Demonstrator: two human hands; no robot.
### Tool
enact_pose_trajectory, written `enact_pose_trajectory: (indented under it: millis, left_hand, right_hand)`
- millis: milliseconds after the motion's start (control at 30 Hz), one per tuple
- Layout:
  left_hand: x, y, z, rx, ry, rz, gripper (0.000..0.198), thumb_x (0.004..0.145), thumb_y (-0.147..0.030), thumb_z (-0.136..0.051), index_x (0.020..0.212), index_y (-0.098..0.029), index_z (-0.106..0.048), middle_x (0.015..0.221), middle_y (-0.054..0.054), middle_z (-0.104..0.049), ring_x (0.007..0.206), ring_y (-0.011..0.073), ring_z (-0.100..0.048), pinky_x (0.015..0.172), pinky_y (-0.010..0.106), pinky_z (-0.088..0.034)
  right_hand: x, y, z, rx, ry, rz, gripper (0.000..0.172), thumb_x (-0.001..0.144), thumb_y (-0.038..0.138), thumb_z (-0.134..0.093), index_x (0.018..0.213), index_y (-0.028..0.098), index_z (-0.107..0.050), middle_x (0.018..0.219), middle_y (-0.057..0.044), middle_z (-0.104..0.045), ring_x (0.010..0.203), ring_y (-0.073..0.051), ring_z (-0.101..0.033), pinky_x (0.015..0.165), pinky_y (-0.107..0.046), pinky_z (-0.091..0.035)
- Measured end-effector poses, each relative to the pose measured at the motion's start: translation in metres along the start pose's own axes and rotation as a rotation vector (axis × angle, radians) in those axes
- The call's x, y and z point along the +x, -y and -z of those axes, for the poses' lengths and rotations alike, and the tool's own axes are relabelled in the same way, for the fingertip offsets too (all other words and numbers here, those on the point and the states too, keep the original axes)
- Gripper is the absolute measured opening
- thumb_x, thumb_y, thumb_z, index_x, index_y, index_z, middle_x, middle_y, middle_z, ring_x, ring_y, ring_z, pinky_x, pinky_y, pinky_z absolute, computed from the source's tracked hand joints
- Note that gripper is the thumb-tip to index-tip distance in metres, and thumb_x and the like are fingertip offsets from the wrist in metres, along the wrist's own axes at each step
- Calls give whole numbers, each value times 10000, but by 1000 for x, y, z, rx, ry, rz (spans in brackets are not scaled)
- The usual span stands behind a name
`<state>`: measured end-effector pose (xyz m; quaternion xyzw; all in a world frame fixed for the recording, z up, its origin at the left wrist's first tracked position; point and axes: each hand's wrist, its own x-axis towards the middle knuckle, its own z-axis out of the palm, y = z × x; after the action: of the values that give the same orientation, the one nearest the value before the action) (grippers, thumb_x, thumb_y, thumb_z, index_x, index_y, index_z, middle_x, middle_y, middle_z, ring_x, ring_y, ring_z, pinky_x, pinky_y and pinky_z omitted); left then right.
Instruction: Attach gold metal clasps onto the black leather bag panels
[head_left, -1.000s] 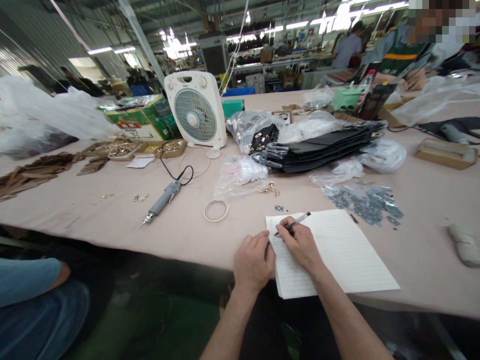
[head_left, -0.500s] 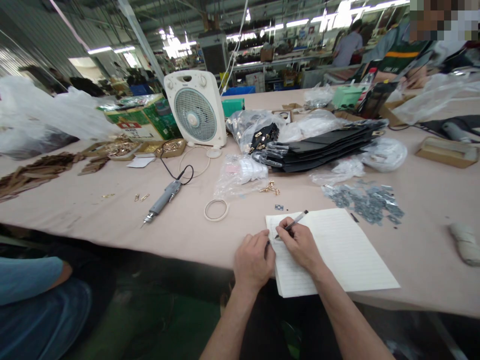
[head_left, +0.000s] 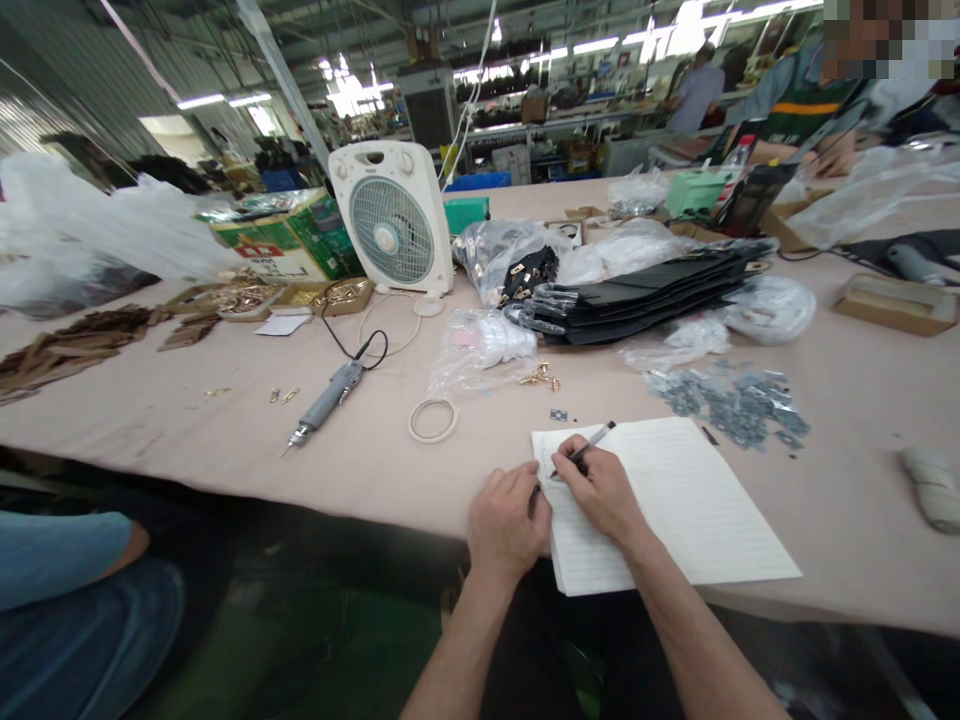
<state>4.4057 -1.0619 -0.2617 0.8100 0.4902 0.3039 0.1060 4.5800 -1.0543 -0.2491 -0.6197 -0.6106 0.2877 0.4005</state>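
While we write, our right hand is closed around a pen, pinching it between thumb and fingers, with the tip down on the top left corner of a lined notepad. The pad lies at the near edge of the desk, straight in front of us, and its lower left corner hangs slightly over the rim. Our left hand rests just beside the right one, curled, with its fingers drawn together against the pad's left edge. We cannot tell whether it grips anything.

Just beyond the pad we see a ring of tape and a few brass fittings. A scatter of small grey metal parts lies to the pad's right. Further left an electric screwdriver lies on its side, its black cord looping back toward a white box fan that stands upright. Behind the fittings sits a clear plastic bag, and past it a stack of flat black bags. At our left, below the desk, a co-worker's blue sleeve shows.
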Motion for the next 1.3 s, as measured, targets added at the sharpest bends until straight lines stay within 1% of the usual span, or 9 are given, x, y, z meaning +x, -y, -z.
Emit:
enact_pose_trajectory:
  millis: [267, 400, 500, 600, 700, 800, 1100, 1300]
  left_hand:
    - [-1, 2, -1, -14, -28, -12, 143, 859, -121, -647, 937, -233, -691, 1199, -5, -770, 905, 221, -659, 815, 381, -563]
    - [-2, 3, -2, -4, -6, -9, 123, 856, -131, -664, 915, -235, -690, 1204, -7, -765, 920, 217, -658, 831, 380, -561]
    - [-2, 2, -1, 7, 8, -7, 108, 858, -140, -674, 908, -235, -685, 1214, -10, -761, 931, 224, -656, 829, 388, -558]
    - [-3, 1, 0, 6, 9, 0, 97, 860, -150, -682, 906, -235, -684, 1213, -13, -762, 930, 227, -656, 817, 391, -556]
    - [-3, 1, 1, 2, 7, 1, 92, 863, -150, -676, 909, -229, -687, 1201, -4, -767, 919, 231, -654, 815, 396, -556]
    - [-3, 2, 0, -7, -1, 5, 103, 859, -140, -668, 912, -226, -690, 1191, 5, -770, 918, 231, -656, 817, 394, -557]
    - [-3, 2, 2, -8, -4, 9, 134, 849, -131, -658, 936, -227, -692, 1190, 18, -771, 916, 232, -659, 811, 388, -561]
    - [-3, 2, 3, -4, -9, 12, 116, 853, -142, -665, 923, -230, -695, 1178, 21, -772, 907, 220, -660, 791, 374, -565]
  right_hand:
    - [0, -2, -1, 6, 10, -8, 249, 981, 404, -540, 796, 238, -561, 677, 25, -641, 665, -181, -635, 680, -292, -420]
    - [-1, 1, 0, 58, -4, 4, 258, 992, 421, -540, 815, 236, -565, 680, 31, -606, 654, -169, -597, 659, -286, -409]
    - [-9, 7, 5, 121, -24, -20, 268, 995, 446, -547, 832, 235, -569, 658, 39, -565, 615, -160, -559, 624, -280, -403]
    - [-21, 11, 10, 131, 8, -71, 284, 998, 472, -556, 844, 234, -584, 636, 43, -572, 588, -158, -558, 617, -278, -415]
    - [-33, 10, 9, 102, 18, -113, 312, 1004, 493, -545, 840, 233, -597, 613, 35, -602, 573, -167, -583, 622, -281, -435]
    - [-39, 8, 3, 37, -8, -88, 308, 1007, 485, -539, 846, 231, -605, 643, 18, -647, 594, -173, -621, 642, -283, -445]
    - [-38, 7, -5, -97, -62, -32, 279, 1014, 463, -500, 876, 242, -601, 681, -9, -686, 627, -207, -668, 648, -310, -448]
    - [-39, 5, -7, -149, -37, 18, 284, 1021, 453, -480, 856, 246, -583, 694, -15, -684, 645, -211, -666, 663, -316, -453]
